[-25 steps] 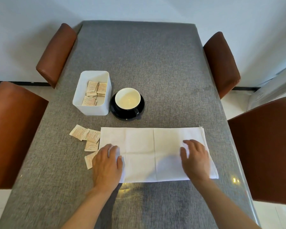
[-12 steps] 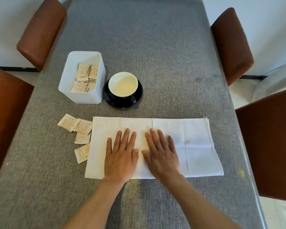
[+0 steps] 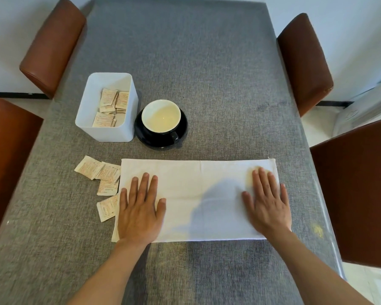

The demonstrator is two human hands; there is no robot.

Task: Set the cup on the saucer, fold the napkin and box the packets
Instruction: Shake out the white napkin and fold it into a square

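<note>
A white napkin (image 3: 194, 186) lies as a long folded rectangle on the grey table. My left hand (image 3: 140, 208) rests flat on its left end, fingers spread. My right hand (image 3: 266, 201) lies flat on its right end, fingers spread. Neither hand grips anything. A black cup (image 3: 161, 116) with a pale inside stands on a black saucer (image 3: 141, 135) behind the napkin. A white box (image 3: 103, 130) left of the saucer holds several packets (image 3: 110, 104). Several loose packets (image 3: 101, 181) lie on the table by the napkin's left edge.
The grey cloth-covered table (image 3: 207, 73) stretches away behind the cup. Brown chairs stand at the far left (image 3: 51, 47), near left (image 3: 7, 161), far right (image 3: 304, 62) and near right (image 3: 356, 190). The table's right edge runs close to the napkin's end.
Both hands were together flat at the napkin's middle half a second ago. They have slid apart to its two ends. The napkin, cup, box and packets stay in place.
</note>
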